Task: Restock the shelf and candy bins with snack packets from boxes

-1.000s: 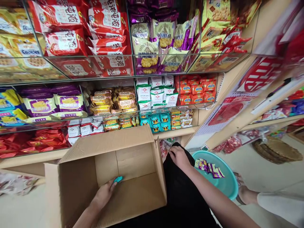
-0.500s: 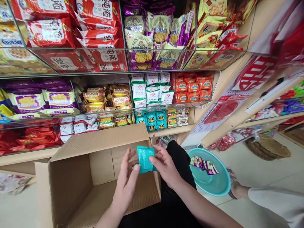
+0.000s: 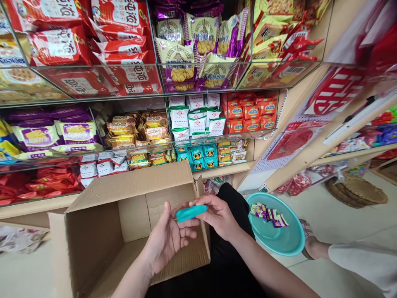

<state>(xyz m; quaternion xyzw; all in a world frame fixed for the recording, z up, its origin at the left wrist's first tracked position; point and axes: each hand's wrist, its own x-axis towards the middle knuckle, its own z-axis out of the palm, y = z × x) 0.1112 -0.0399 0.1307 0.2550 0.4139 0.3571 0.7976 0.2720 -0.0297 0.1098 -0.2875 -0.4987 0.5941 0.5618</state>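
Observation:
A teal packet (image 3: 190, 212), seen edge-on, is pinched at its right end between the thumb and fingers of my right hand (image 3: 218, 217). Just left of and under it, my left hand (image 3: 172, 238) is turned palm up with fingers apart, close to the packet's left end; whether it touches is hard to tell. Both hands are over the open cardboard box (image 3: 133, 182). Similar teal packets (image 3: 198, 153) stand in rows on the lower shelf beyond the box.
Glass-fronted shelves (image 3: 124, 95) of red, purple, white and orange snack packs span the back. A teal basin (image 3: 279, 244) with several small purple packets sits right, beside a person's leg (image 3: 321, 250). Woven baskets (image 3: 359, 190) lie on the floor.
The teal packet has tipped from facing me to edge-on, still in my right hand. My left hand has rolled palm up with its fingers spread beneath.

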